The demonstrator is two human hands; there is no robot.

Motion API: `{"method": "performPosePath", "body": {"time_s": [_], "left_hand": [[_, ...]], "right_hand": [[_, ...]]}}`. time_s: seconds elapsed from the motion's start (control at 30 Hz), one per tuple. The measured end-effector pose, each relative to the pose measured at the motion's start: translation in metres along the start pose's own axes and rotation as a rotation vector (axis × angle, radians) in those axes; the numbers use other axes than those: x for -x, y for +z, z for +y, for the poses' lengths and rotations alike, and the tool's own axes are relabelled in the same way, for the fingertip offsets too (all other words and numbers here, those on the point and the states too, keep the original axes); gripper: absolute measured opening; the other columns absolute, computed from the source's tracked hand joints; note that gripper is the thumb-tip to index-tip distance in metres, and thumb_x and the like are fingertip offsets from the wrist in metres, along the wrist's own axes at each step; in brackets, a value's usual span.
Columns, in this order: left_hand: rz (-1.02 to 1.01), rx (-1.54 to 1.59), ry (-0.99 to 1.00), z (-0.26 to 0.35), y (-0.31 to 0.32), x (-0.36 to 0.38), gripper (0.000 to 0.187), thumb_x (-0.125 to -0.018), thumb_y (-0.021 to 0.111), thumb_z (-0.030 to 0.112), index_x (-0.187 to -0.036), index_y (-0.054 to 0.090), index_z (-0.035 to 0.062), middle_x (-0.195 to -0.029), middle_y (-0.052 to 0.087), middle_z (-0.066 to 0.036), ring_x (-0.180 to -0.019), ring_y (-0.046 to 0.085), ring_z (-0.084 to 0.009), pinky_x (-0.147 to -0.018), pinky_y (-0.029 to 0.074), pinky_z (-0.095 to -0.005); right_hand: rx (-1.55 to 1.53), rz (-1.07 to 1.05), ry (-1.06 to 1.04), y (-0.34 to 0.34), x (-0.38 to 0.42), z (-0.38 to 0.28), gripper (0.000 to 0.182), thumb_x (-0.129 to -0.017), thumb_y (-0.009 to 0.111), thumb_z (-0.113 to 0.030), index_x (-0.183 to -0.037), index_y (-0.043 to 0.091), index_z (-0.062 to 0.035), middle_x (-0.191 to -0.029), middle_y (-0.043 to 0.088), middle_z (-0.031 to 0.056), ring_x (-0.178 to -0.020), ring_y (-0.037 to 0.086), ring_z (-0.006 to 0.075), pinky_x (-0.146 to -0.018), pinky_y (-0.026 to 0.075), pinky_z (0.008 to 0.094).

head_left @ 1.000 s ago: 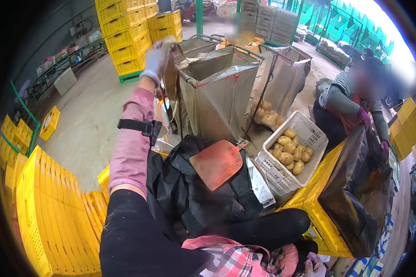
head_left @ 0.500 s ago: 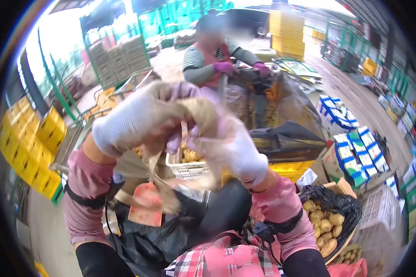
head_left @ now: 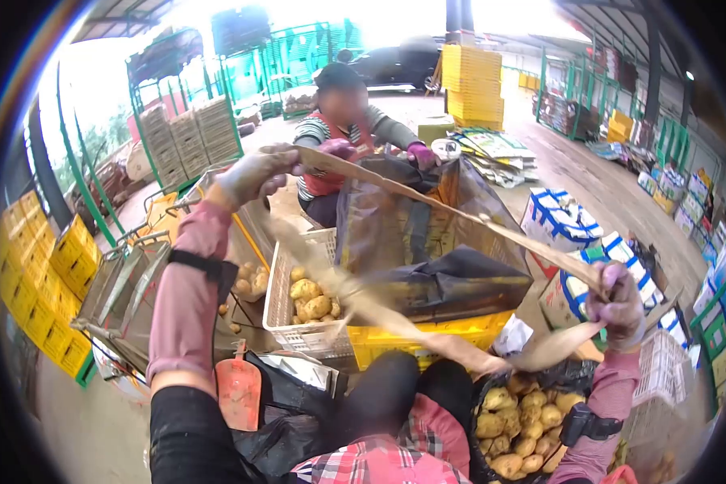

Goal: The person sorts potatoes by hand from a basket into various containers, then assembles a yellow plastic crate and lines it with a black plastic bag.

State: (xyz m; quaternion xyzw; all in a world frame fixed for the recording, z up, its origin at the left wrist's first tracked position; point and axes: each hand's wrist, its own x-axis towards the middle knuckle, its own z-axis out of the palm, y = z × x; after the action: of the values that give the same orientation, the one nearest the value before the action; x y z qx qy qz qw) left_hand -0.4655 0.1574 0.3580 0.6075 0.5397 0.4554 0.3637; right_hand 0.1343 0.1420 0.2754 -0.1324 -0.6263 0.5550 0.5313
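A long tan strip (head_left: 452, 208), perhaps tape or cloth, stretches slantwise between my raised hands. My gloved left hand (head_left: 258, 171) grips its upper end at left. At right, my gloved right hand (head_left: 619, 305) pinches the strip's other side. A second length of it sags in a blurred loop below, across my knees and over a box of potatoes (head_left: 518, 429) lined with black plastic. Beyond the strip stands a yellow crate (head_left: 415, 339) with a dark plastic liner (head_left: 452, 282) rising from it. A white crate (head_left: 286, 329) holding potatoes is left of it.
A co-worker (head_left: 339, 153) in purple gloves sits across the lined crate. An orange-red scoop (head_left: 238, 395) lies by my left leg. Blue-and-white packed boxes (head_left: 561, 222) stand at right. Yellow crates are stacked at left (head_left: 36, 274) and at the back (head_left: 472, 85).
My hands, close together and blurred before, have moved wide apart, the right one lower and to the right. The bunched tan strip is now drawn out between them. The view has shifted.
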Motion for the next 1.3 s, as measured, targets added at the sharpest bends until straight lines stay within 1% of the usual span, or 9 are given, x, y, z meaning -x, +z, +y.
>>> {"method": "performPosePath", "body": {"time_s": [0.13,0.4,0.47,0.57,0.67,0.87,1.0,1.1,1.3], "left_hand": [[0.322,-0.235,-0.132,-0.072,-0.008,-0.069,0.031,-0.096,0.061,0.036,-0.1,0.07,0.0061,-0.074,0.065,-0.003,-0.053,0.05,-0.0084,-0.047,0.041,-0.0258],[0.364,-0.23,-0.261,-0.192,-0.072,-0.172,0.022,-0.095,0.06,0.024,-0.088,0.066,0.0038,-0.07,0.063,-0.004,-0.051,0.052,-0.0123,-0.048,0.043,-0.0266],[0.481,0.274,-0.321,-0.142,-0.026,-0.125,0.014,-0.095,0.059,0.017,-0.089,0.065,0.0057,-0.071,0.064,-0.001,-0.051,0.053,-0.0084,-0.049,0.045,-0.0226],[0.106,0.735,-0.224,-0.119,-0.001,-0.074,0.011,-0.097,0.055,0.012,-0.094,0.061,0.0029,-0.07,0.06,0.002,-0.048,0.051,0.0007,-0.034,0.038,-0.0109],[-0.115,1.342,0.078,-0.111,0.055,-0.015,0.028,-0.1,0.048,0.007,-0.125,0.051,-0.0056,-0.091,0.062,-0.004,-0.067,0.061,-0.0091,-0.063,0.055,-0.0201],[-0.022,1.566,-0.026,-0.154,0.147,0.078,0.044,-0.099,0.05,0.01,-0.14,0.039,-0.0032,-0.093,0.059,-0.002,-0.071,0.057,-0.007,-0.062,0.051,-0.0185],[0.196,1.536,-0.195,-0.186,0.156,0.11,0.026,-0.101,0.049,0.011,-0.122,0.055,-0.0028,-0.084,0.061,-0.003,-0.061,0.057,-0.0064,-0.054,0.05,-0.0169],[0.426,1.373,-0.304,-0.2,0.157,0.109,0.013,-0.099,0.055,0.013,-0.108,0.06,0.0041,-0.084,0.06,-0.001,-0.064,0.06,-0.0071,-0.06,0.053,-0.0181],[0.06,1.187,-0.22,-0.268,0.157,0.084,0.014,-0.1,0.053,0.019,-0.108,0.06,0.0094,-0.101,0.068,-0.007,-0.086,0.068,-0.0177,-0.076,0.058,-0.0314]], "right_hand": [[0.111,0.175,0.118,-0.022,-0.081,0.01,0.014,-0.086,0.062,-0.006,-0.099,0.056,-0.0061,-0.078,0.058,0.0017,-0.05,0.04,0.0038,-0.042,0.029,0.0176],[0.061,0.399,0.406,-0.013,-0.225,0.097,0.026,-0.085,0.059,0.0,-0.11,0.058,-0.0066,-0.089,0.064,0.0048,-0.053,0.047,0.0042,-0.037,0.034,0.0188],[0.03,0.258,0.46,-0.019,-0.224,0.111,0.03,-0.084,0.059,0.002,-0.113,0.058,-0.0053,-0.09,0.064,0.0055,-0.053,0.048,0.0044,-0.037,0.036,0.0201],[0.051,0.124,0.504,-0.013,-0.187,0.112,0.04,-0.079,0.059,0.008,-0.118,0.057,-0.0021,-0.096,0.062,0.0082,-0.055,0.048,0.006,-0.043,0.037,0.0193],[0.183,0.058,0.515,0.0,-0.147,0.118,0.046,-0.075,0.058,0.012,-0.119,0.057,0.0011,-0.096,0.059,0.0061,-0.064,0.05,0.0066,-0.051,0.038,0.0178],[0.561,0.327,0.506,-0.052,-0.11,0.153,0.036,-0.078,0.053,0.011,-0.111,0.063,-0.0011,-0.084,0.058,0.0011,-0.06,0.048,0.0064,-0.053,0.038,0.0195],[0.682,0.537,0.537,-0.076,-0.072,0.178,0.039,-0.081,0.049,0.014,-0.115,0.062,0.0006,-0.094,0.063,0.0022,-0.074,0.056,0.0085,-0.063,0.045,0.0199],[0.556,0.585,0.45,-0.091,-0.05,0.202,0.036,-0.085,0.049,0.006,-0.114,0.067,-0.0056,-0.074,0.06,-0.0027,-0.051,0.045,0.005,-0.046,0.035,0.0214],[0.311,0.66,0.641,-0.077,-0.05,0.207,0.023,-0.092,0.057,-0.006,-0.112,0.067,-0.0078,-0.079,0.065,-0.0017,-0.057,0.054,0.0066,-0.052,0.046,0.0221]]}}
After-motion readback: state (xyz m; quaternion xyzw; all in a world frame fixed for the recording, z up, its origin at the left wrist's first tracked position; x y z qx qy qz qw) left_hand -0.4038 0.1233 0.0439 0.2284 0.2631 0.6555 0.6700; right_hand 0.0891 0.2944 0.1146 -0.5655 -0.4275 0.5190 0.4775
